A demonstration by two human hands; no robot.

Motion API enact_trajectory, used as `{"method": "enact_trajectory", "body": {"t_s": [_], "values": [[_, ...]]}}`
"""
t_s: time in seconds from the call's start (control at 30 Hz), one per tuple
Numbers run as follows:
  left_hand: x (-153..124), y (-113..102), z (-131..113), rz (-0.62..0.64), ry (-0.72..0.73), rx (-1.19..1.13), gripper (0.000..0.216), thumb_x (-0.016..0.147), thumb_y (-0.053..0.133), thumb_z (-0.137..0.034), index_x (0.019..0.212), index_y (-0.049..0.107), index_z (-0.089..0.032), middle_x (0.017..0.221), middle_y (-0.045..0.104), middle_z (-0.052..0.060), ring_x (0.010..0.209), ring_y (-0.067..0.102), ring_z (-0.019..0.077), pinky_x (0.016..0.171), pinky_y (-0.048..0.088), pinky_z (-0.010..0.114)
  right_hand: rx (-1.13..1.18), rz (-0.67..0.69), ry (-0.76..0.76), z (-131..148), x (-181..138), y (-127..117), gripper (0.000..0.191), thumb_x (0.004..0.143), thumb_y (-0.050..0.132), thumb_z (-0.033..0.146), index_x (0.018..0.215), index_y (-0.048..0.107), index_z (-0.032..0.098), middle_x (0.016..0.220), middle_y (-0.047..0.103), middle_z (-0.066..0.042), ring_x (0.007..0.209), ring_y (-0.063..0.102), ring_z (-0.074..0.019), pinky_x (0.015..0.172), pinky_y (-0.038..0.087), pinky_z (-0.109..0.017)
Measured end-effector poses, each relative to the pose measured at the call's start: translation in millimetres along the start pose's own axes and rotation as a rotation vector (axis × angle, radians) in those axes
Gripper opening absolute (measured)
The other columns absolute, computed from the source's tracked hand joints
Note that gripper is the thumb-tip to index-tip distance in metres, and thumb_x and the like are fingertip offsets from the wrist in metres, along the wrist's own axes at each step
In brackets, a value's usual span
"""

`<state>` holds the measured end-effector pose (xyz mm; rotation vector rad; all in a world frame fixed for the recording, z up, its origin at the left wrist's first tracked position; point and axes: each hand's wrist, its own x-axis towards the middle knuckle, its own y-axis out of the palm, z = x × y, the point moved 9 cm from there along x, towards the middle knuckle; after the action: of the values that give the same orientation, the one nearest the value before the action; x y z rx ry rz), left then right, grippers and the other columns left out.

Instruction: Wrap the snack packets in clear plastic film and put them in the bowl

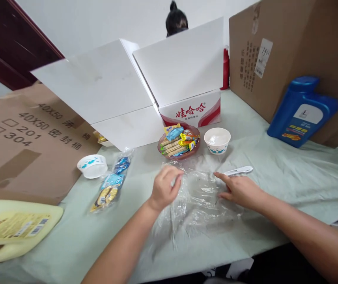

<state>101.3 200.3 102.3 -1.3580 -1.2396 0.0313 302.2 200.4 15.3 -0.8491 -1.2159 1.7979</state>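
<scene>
A clear plastic bag (197, 203) lies flat and crinkled on the pale green cloth in front of me. My left hand (165, 187) pinches its upper left edge with curled fingers. My right hand (238, 190) rests on the bag's right side, index finger stretched out toward the middle. Just beyond my right hand lies a white pen-like object (238, 170). A reddish bowl of wrapped snacks (179, 142) stands behind the bag.
A white paper cup (217, 140) is beside the snack bowl, another (92, 165) at left near a filled snack bag (111, 185). An open white carton (145, 85), brown cardboard boxes (278, 51), a blue jug (301, 112) and a yellow bottle (12, 227) surround the table. A person's head (176, 19) shows behind the carton.
</scene>
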Motion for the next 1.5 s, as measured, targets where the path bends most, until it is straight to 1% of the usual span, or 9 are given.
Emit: {"method": "enact_trajectory", "body": {"t_s": [0.1, 0.27, 0.43, 0.63, 0.73, 0.9, 1.1, 1.33, 1.5], "values": [[-34, 29, -36, 0.332, 0.117, -0.063, 0.015, 0.088, 0.056, -0.018, 0.100, 0.065, -0.020, 0.100, 0.063, 0.007, 0.092, 0.059, 0.0191, 0.082, 0.052, 0.034, 0.033, -0.065, -0.106, 11, 2, -4, 0.061, 0.085, 0.065, 0.032, 0.142, 0.047, 0.018, 0.113, 0.067, -0.014, 0.095, 0.068, -0.0269, 0.079, 0.051, -0.036], [-57, 44, -22, 0.534, -0.040, -0.201, 0.015, 0.082, 0.069, -0.034, 0.088, 0.066, -0.021, 0.091, 0.062, 0.005, 0.089, 0.057, 0.0198, 0.079, 0.050, 0.034, 0.086, -0.204, -0.034, -13, 7, -20, 0.060, 0.087, 0.061, 0.038, 0.142, 0.045, 0.021, 0.142, 0.047, -0.016, 0.102, 0.065, -0.0274, 0.085, 0.053, -0.041], [-71, 51, -21, 0.711, -0.048, -0.177, 0.049, 0.061, 0.085, -0.048, 0.098, 0.064, -0.024, 0.095, 0.060, 0.003, 0.096, 0.054, 0.0232, 0.081, 0.048, 0.035, 0.011, -0.134, 0.117, -56, 11, -27, 0.036, 0.094, 0.050, 0.031, 0.126, 0.060, 0.019, 0.124, 0.061, -0.012, 0.101, 0.065, -0.0246, 0.086, 0.051, -0.035], [-78, 54, -32, 0.762, -0.035, -0.147, 0.034, 0.069, 0.082, -0.029, 0.095, 0.061, -0.024, 0.102, 0.056, 0.004, 0.100, 0.052, 0.0230, 0.083, 0.047, 0.035, -0.151, -0.243, 0.479, -111, -3, -53, 0.033, 0.093, 0.049, 0.029, 0.119, 0.065, 0.014, 0.114, 0.064, -0.016, 0.109, 0.060, -0.0332, 0.086, 0.048, -0.042], [-78, 53, -33, 0.798, -0.038, -0.193, 0.014, 0.077, 0.072, -0.019, 0.085, 0.061, -0.023, 0.102, 0.057, 0.003, 0.103, 0.053, 0.0217, 0.086, 0.047, 0.035, 0.011, -0.235, 0.088, -69, -3, -54, 0.029, 0.089, 0.060, 0.036, 0.111, 0.067, 0.018, 0.111, 0.063, -0.013, 0.107, 0.059, -0.0283, 0.090, 0.047, -0.039], [-68, 40, -26, 0.774, -0.096, -0.366, 0.011, 0.086, 0.052, -0.015, 0.080, 0.058, -0.022, 0.104, 0.062, 0.004, 0.101, 0.059, 0.0183, 0.087, 0.049, 0.032, 0.177, 0.137, -0.562, 26, -23, -15, 0.048, 0.070, 0.080, 0.040, 0.112, 0.066, 0.021, 0.122, 0.060, -0.010, 0.117, 0.050, -0.0285, 0.099, 0.041, -0.043], [-71, 27, 10, 0.736, -0.394, -0.507, 0.007, 0.082, 0.051, -0.017, 0.079, 0.055, -0.021, 0.088, 0.067, 0.002, 0.084, 0.065, 0.0161, 0.077, 0.052, 0.029, 0.208, 0.151, -0.470, 25, -21, -15, 0.016, 0.082, 0.052, 0.010, 0.085, 0.065, 0.018, 0.092, 0.067, -0.006, 0.091, 0.059, -0.0200, 0.084, 0.044, -0.034], [-95, 33, -10, 1.006, -0.592, -0.920, 0.011, 0.088, 0.054, -0.029, 0.085, 0.055, -0.018, 0.078, 0.068, 0.003, 0.072, 0.066, 0.0146, 0.067, 0.053, 0.027, 0.625, 0.530, -0.315, 14, -39, -13, 0.007, 0.087, 0.048, 0.018, 0.086, 0.054, 0.019, 0.071, 0.065, 0.000, 0.062, 0.059, -0.0123, 0.057, 0.041, -0.022], [-77, 29, 30, 0.619, -0.697, -0.761, 0.016, 0.086, 0.057, -0.033, 0.085, 0.057, -0.018, 0.078, 0.066, 0.002, 0.070, 0.065, 0.0141, 0.065, 0.051, 0.026, 0.606, 0.185, -0.087, -11, -8, -16, 0.017, 0.091, 0.043, 0.024, 0.097, 0.057, 0.018, 0.070, 0.064, 0.000, 0.061, 0.061, -0.0138, 0.062, 0.045, -0.025]]}}
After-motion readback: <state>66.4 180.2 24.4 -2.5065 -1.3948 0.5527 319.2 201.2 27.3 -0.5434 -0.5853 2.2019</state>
